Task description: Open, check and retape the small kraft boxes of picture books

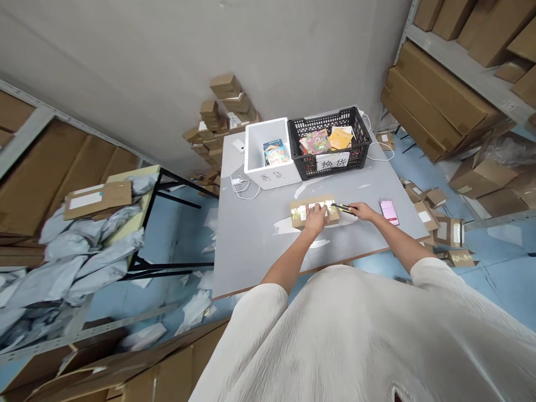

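A small taped cardboard box [299, 215] lies on the grey table [238, 245] in front of me. Across its top rests my left hand [316, 216], fingers spread out and pressing on a white label. My right hand [362, 211] is closed around a yellow-and-black box cutter [344, 208], whose tip meets the right end of the box. Whether the blade is in the cardboard I cannot tell. To the right of that hand, a phone with a pink screen [389, 211] lies flat.
Behind the box stand a white foam bin [272, 177] and a black plastic crate [299, 162], both holding booklets. A white cable [247, 195] lies at left. Stacked cartons [226, 86] lean on the wall; parcels fill a side table [146, 218]; shelves [464, 61] stand right.
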Available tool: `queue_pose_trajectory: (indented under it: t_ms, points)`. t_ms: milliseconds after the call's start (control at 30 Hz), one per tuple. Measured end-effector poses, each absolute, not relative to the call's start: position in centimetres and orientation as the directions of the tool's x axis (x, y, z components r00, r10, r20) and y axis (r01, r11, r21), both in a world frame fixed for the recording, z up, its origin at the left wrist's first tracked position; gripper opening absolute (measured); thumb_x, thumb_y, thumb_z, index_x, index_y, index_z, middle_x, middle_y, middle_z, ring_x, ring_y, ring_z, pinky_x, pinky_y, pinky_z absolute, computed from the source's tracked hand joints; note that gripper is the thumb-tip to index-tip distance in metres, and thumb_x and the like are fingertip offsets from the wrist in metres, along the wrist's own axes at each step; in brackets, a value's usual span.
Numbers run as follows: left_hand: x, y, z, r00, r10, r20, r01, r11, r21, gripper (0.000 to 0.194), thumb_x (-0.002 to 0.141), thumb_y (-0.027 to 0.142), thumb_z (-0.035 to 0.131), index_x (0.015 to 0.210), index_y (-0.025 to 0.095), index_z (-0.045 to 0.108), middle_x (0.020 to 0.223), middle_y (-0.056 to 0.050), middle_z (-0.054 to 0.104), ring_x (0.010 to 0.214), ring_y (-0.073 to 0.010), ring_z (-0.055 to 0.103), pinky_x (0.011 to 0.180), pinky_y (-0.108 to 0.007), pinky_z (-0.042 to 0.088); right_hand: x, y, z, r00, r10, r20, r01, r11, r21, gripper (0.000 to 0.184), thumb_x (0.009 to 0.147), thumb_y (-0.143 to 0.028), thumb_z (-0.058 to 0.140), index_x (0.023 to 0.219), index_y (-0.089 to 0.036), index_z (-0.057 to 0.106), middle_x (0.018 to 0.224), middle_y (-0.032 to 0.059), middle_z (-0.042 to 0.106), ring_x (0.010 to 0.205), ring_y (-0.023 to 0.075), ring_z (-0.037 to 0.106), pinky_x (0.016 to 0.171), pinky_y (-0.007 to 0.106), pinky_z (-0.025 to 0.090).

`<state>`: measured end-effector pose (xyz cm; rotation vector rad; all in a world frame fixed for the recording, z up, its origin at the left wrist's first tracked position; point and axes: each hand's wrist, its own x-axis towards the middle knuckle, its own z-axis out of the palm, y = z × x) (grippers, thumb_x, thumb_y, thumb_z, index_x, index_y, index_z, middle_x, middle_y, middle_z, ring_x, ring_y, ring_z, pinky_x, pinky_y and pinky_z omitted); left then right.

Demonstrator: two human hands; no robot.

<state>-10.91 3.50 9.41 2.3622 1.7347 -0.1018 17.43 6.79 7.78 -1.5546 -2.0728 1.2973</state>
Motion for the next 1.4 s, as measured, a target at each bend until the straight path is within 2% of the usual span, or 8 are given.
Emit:
queue_pose_trajectory:
  t_ms: [267, 467, 600, 833, 1000, 1167, 1267, 1400]
  points:
    - [-10.8, 3.1, 9.7, 0.298, 0.940, -0.167, 0.953, -0.286, 0.096, 0.061, 0.095, 0.035, 0.079, 0.150, 0.026, 0.056, 0.143, -0.015, 0.060, 0.128, -0.0366, 0.068, 0.137, -0.065, 0.013, 16.7, 5.8, 7.0, -0.301, 0.933, -0.196, 0.676, 0.063, -0.735, 0.036, 0.098, -0.047, 0.052, 0.102, -0.022, 0.078, 0.085, 0.0047, 0.074, 0.078, 0.0218, 0.058, 0.070, 0.029, 0.042]
    - [-10.8, 3.3, 9.8, 0.299, 0.937, -0.179, 0.953, -0.281, 0.116, 0.061, 0.096, 0.036, 0.078, 0.151, 0.026, 0.054, 0.143, -0.014, 0.060, 0.123, -0.0328, 0.071, 0.137, -0.062, 0.012, 18.2, 5.2, 7.4, -0.403, 0.869, -0.288, 0.637, 0.040, -0.770, 0.035, 0.094, -0.050, 0.054, 0.092, -0.022, 0.074, 0.077, 0.0008, 0.068, 0.072, 0.0199, 0.057, 0.069, 0.029, 0.043]
    - [-10.9, 3.8, 9.7, 0.312, 0.929, -0.200, 0.948, -0.291, 0.127, 0.065, 0.094, 0.034, 0.078, 0.154, 0.023, 0.053, 0.145, -0.017, 0.059, 0.129, -0.0347, 0.068, 0.137, -0.058, 0.014, 18.4, 3.9, 7.3, -0.321, 0.895, -0.309, 0.601, -0.060, -0.797, 0.032, 0.093, -0.051, 0.059, 0.096, -0.022, 0.070, 0.077, 0.0015, 0.069, 0.071, 0.0195, 0.060, 0.065, 0.028, 0.045]
    - [-11.8, 4.3, 9.6, 0.300, 0.945, -0.130, 0.926, -0.256, 0.277, 0.078, 0.101, 0.042, 0.067, 0.170, 0.021, 0.036, 0.150, -0.020, 0.057, 0.134, -0.0364, 0.063, 0.122, -0.048, 0.041, 18.9, 2.4, 7.9, -0.092, 0.925, -0.370, 0.482, -0.283, -0.829, 0.033, 0.098, -0.055, 0.058, 0.111, -0.025, 0.058, 0.096, 0.0045, 0.080, 0.072, 0.0181, 0.070, 0.061, 0.025, 0.050]
    - [-11.7, 5.4, 10.1, 0.184, 0.979, -0.083, 0.941, -0.151, 0.302, 0.057, 0.109, 0.026, 0.044, 0.166, 0.021, 0.043, 0.157, -0.021, 0.054, 0.131, -0.0356, 0.065, 0.113, -0.048, 0.048, 18.8, 2.1, 9.4, -0.150, 0.953, -0.263, 0.624, -0.115, -0.773, 0.035, 0.107, -0.054, 0.048, 0.119, -0.025, 0.066, 0.091, 0.0037, 0.080, 0.081, 0.0222, 0.073, 0.076, 0.032, 0.055]
    - [-11.6, 6.4, 9.4, 0.199, 0.976, -0.087, 0.937, -0.163, 0.310, 0.057, 0.105, 0.020, 0.050, 0.162, 0.022, 0.046, 0.168, -0.019, 0.048, 0.158, -0.0357, 0.043, 0.129, -0.053, 0.034, 17.9, 2.2, 10.2, -0.301, 0.950, -0.087, 0.778, 0.192, -0.598, 0.039, 0.109, -0.043, 0.052, 0.135, -0.025, 0.074, 0.126, 0.0109, 0.079, 0.115, 0.0290, 0.071, 0.100, 0.039, 0.054]
    - [-11.7, 7.1, 9.1, 0.180, 0.976, -0.124, 0.940, -0.133, 0.315, 0.064, 0.101, 0.019, 0.055, 0.163, 0.024, 0.043, 0.176, -0.019, 0.039, 0.166, -0.0359, 0.030, 0.134, -0.060, 0.022, 17.7, 2.5, 10.3, -0.338, 0.935, -0.110, 0.854, 0.255, -0.453, 0.044, 0.109, -0.041, 0.057, 0.147, -0.026, 0.072, 0.128, 0.0127, 0.075, 0.115, 0.0292, 0.070, 0.103, 0.038, 0.053]
    - [-11.7, 7.7, 9.3, 0.176, 0.971, -0.160, 0.946, -0.122, 0.302, 0.067, 0.098, 0.019, 0.059, 0.163, 0.027, 0.043, 0.169, -0.019, 0.047, 0.160, -0.0349, 0.038, 0.130, -0.061, 0.027, 17.5, 3.0, 10.5, -0.325, 0.936, -0.135, 0.900, 0.263, -0.349, 0.046, 0.110, -0.040, 0.059, 0.152, -0.028, 0.070, 0.126, 0.0135, 0.074, 0.114, 0.0290, 0.069, 0.104, 0.038, 0.051]
